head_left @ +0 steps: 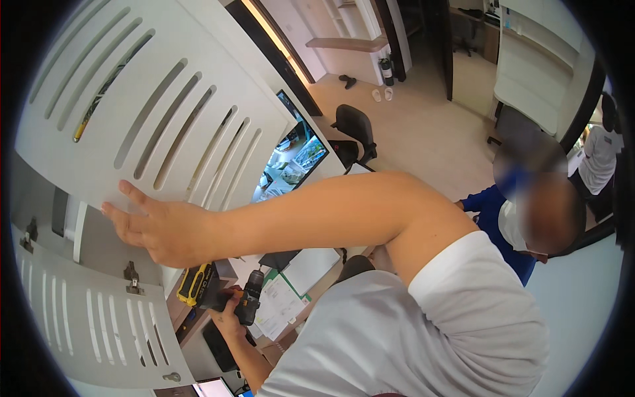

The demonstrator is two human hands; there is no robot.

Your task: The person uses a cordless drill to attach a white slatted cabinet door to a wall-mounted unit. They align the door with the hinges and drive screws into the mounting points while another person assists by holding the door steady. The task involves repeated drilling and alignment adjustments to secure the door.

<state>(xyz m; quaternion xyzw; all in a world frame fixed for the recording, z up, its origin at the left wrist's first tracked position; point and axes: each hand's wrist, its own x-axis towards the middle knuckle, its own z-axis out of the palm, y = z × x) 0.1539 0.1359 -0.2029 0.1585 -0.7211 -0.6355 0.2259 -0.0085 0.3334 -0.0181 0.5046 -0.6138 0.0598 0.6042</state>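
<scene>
In a beige-floored office, the right hand (162, 231) lies spread flat, steadying the white slatted cabinet door (165, 99), while below it the left hand (228, 316) grips a cordless drill (250, 301), seemingly needing lifting to the hinge (132, 276)

We can't see the palm of the right hand (173, 233) against the slotted white panel (152, 112), the left hand (228, 316) covers the drill (250, 304) grip, and the papers (281, 301) are too small to make out.
</scene>
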